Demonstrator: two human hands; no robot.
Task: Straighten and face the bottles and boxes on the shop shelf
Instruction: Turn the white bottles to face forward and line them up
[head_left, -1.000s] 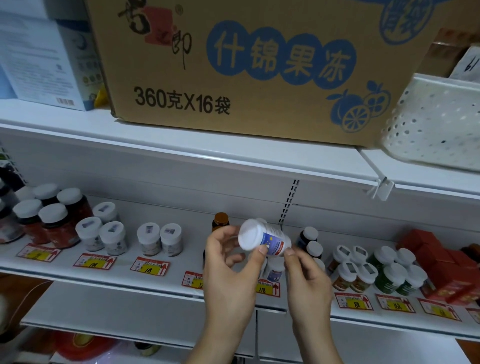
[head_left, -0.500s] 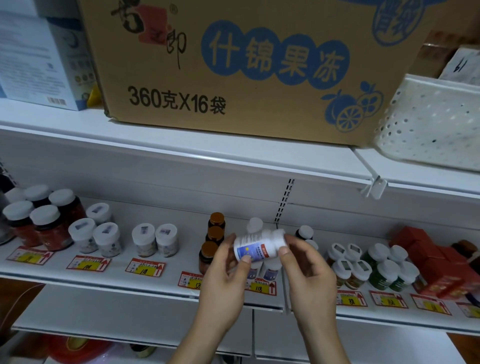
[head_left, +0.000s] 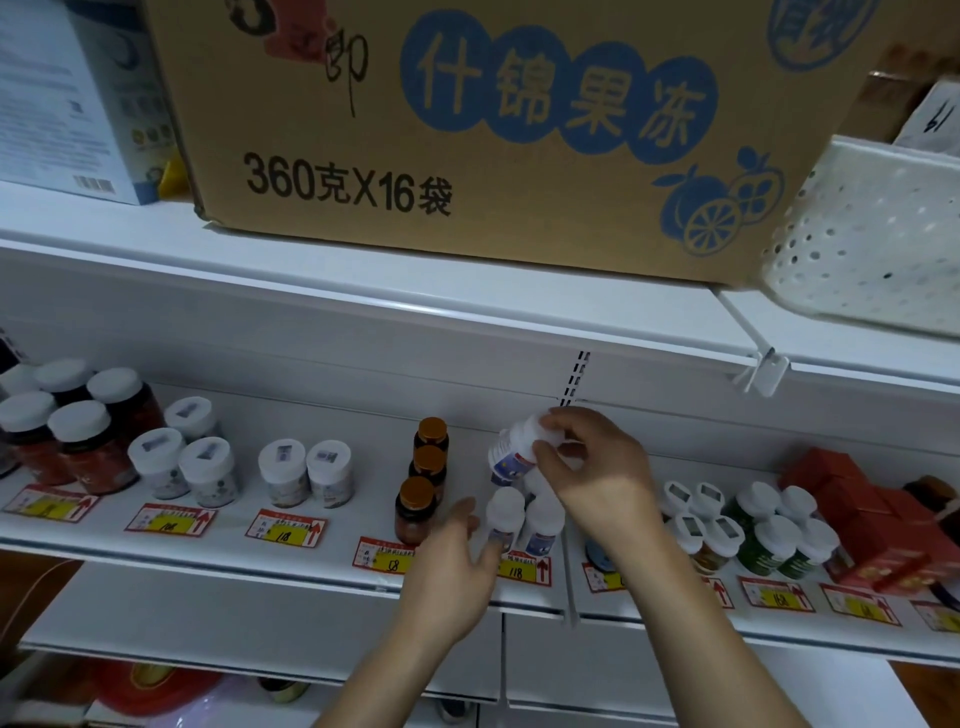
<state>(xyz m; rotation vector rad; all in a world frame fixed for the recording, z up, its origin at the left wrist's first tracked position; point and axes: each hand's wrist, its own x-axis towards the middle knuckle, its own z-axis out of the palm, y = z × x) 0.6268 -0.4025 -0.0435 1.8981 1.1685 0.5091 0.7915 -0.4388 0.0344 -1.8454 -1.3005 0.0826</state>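
My right hand (head_left: 592, 467) grips a small white bottle (head_left: 511, 452) by its cap, tilted, above a cluster of like white bottles (head_left: 524, 517) on the white shelf (head_left: 291, 556). The held bottle's blue label faces down and left. My left hand (head_left: 457, 561) is low at the shelf's front edge, fingers spread and relaxed, its fingertips close to the front white bottle; contact is unclear. A row of three amber bottles with brown caps (head_left: 423, 480) stands just left of the white ones.
Dark red jars (head_left: 78, 436) and white-capped jars (head_left: 182, 462) stand at the left, green bottles (head_left: 779, 535) and red boxes (head_left: 878, 525) at the right. Price tags line the shelf edge. Overhead sit a cardboard carton (head_left: 467, 130) and a white perforated basket (head_left: 872, 234).
My left hand has let go of the white bottle and dropped to the shelf front. My right hand now holds it alone, carried back over the shelf.
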